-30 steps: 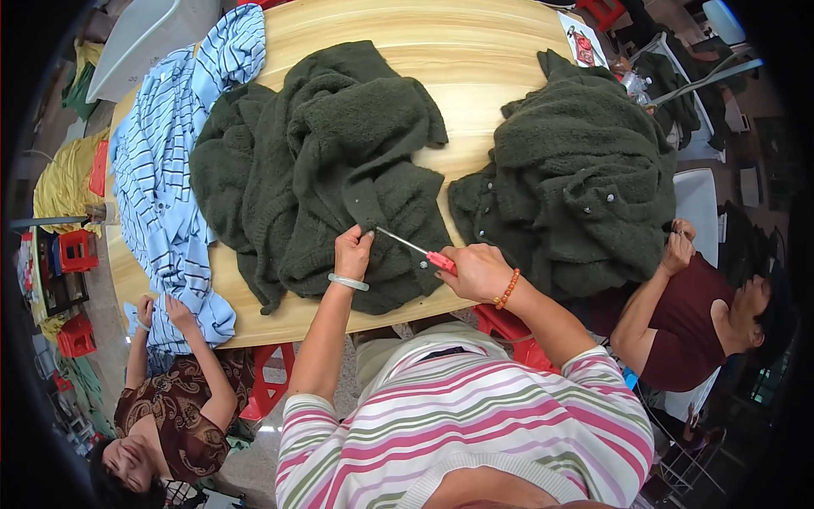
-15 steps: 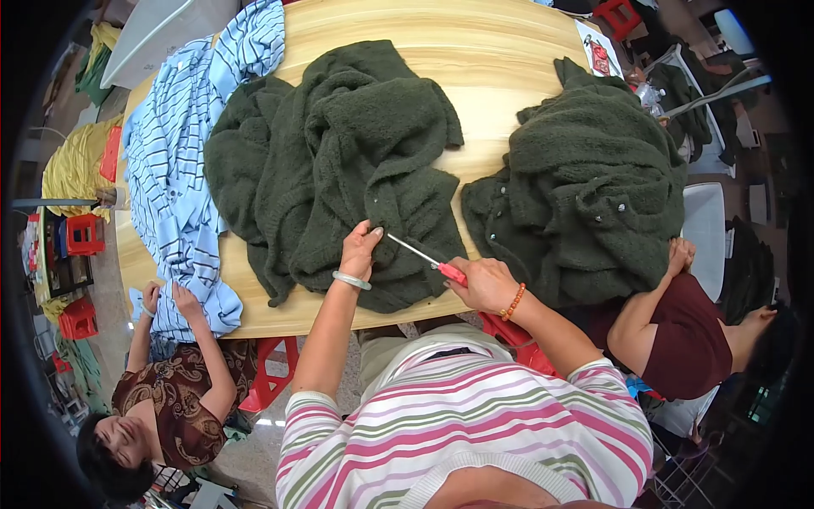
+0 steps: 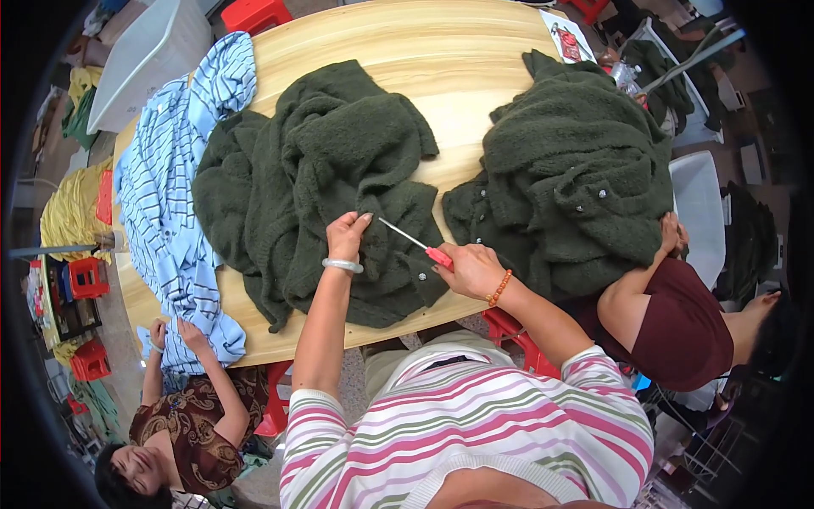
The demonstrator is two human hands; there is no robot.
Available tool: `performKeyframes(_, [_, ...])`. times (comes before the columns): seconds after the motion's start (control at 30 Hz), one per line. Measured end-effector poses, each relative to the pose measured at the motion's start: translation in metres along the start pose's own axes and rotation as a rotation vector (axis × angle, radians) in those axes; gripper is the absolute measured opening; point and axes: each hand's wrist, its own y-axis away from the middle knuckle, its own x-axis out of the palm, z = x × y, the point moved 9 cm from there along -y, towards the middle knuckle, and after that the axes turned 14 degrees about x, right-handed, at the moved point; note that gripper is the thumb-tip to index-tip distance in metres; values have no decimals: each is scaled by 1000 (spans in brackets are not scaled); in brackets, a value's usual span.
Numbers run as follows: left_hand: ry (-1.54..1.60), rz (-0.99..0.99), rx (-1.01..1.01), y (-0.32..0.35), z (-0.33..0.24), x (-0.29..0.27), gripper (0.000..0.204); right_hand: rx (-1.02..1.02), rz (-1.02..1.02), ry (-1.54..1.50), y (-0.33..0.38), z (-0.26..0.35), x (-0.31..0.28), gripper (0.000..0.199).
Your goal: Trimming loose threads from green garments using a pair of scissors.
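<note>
A dark green knit garment with buttons (image 3: 339, 144) lies bunched on the table before me. My left hand (image 3: 346, 236), with a pale bangle at its wrist, is closed in a pinch on the garment's front. In my right hand (image 3: 475, 269) is a slim red-handled tool (image 3: 405, 232) with a long thin metal shaft; its exact kind does not show. The tip points toward my left fingertips, just apart from them. A metal button (image 3: 421, 276) shows on the cloth below the tool.
Another dark green knit pile (image 3: 577, 170) lies to the right, a person's hand (image 3: 674, 235) against it. On the left a person holds a blue striped garment (image 3: 170, 195). A white bin (image 3: 148, 68), a red stool (image 3: 254, 13) and a printed sheet (image 3: 566, 38) stand or lie around the table (image 3: 407, 42).
The view has shifted a little. The tool's tip has drawn slightly away from the cloth, near my left fingertips. My left hand keeps its pinch.
</note>
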Motion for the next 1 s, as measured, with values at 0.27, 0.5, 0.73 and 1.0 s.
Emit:
performKeyframes(0.27, [154,71,15,16,-8,20,10,27,-19,23,2,-6,-7,24])
performKeyframes(0.5, [72,54,129,11,-5,4,12,12,-18,-16,2,-6,-6,29])
performKeyframes(0.73, [-2,38,221,19,-34,23,15,-31,11,-33,6,-3,-6,27])
performKeyframes(1.0, [-319,410,-214,53,9,-8,20,53,-72,-99,7,-31,-6,26])
